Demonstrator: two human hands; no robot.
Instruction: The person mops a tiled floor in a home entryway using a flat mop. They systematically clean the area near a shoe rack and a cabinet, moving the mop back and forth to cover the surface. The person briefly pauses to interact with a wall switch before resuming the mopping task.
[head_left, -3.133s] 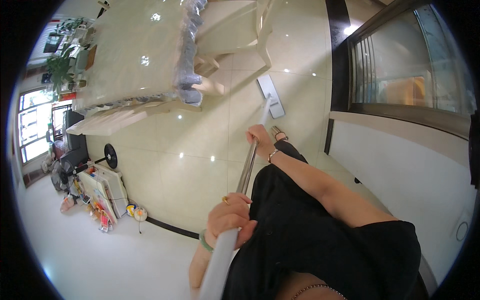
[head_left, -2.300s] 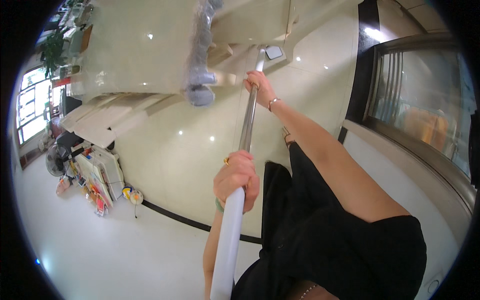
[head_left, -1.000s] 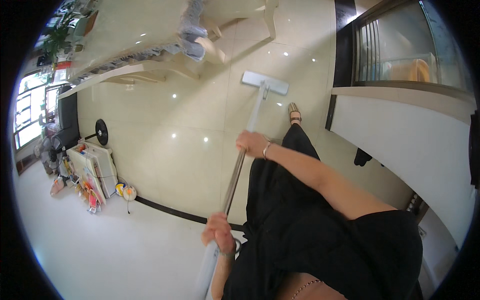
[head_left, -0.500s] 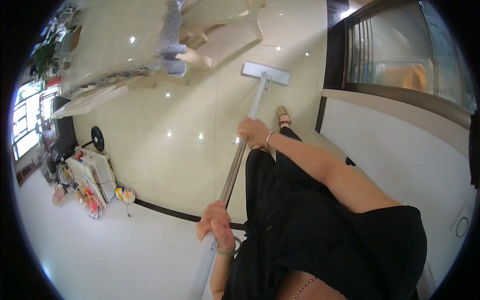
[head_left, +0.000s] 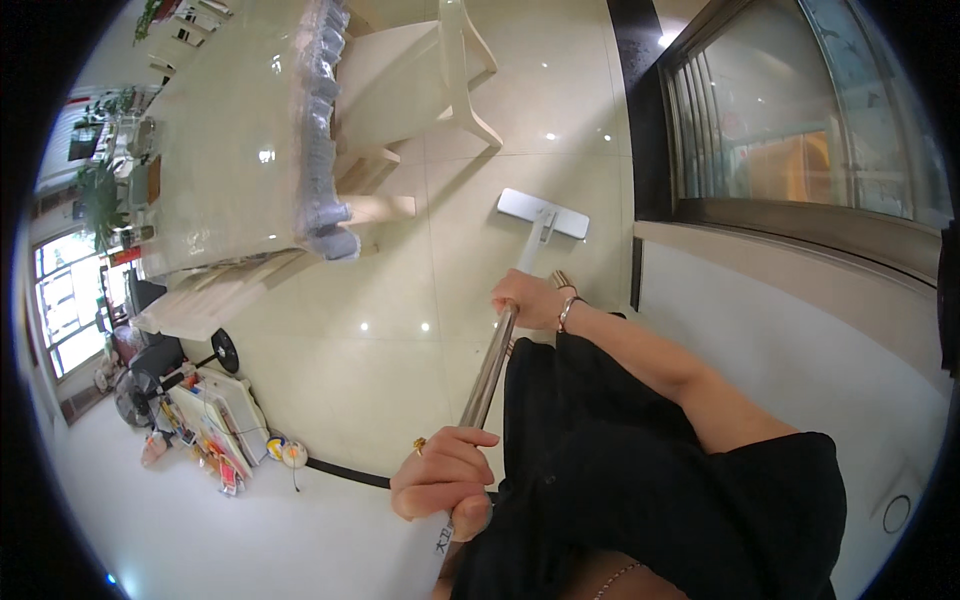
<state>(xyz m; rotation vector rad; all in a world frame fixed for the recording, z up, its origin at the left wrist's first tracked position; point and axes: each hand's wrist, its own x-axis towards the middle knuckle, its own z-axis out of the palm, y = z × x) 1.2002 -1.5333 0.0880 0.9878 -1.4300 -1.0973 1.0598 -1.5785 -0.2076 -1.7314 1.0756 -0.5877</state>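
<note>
A flat mop with a wide white rectangular head [head_left: 543, 214] rests on the tiled floor ahead of me. Its long pole [head_left: 487, 385] slants back toward my body, part shiny metal, part white. My right hand [head_left: 533, 300] is wrapped around the pole's upper-middle stretch in the picture, a bracelet at its wrist. Lower down, beside my waist, my left hand [head_left: 445, 478] grips the pole's back end, with a gold ring on one finger. Below the mop head, part of my foot [head_left: 564, 281] shows near the pole.
To the left stands a table [head_left: 220, 150] under a clear cover with a frilled edge. A pale chair [head_left: 465, 110] is tucked beside it. A wall with a window [head_left: 770, 130] runs along the right. Boards, balls [head_left: 288, 452] and a fan [head_left: 135, 398] crowd the left wall.
The whole view has shifted, so the mop head, table and floor appear lower. My left hand has turned on the pole, its ringed back now showing. Both hands still hold the mop.
</note>
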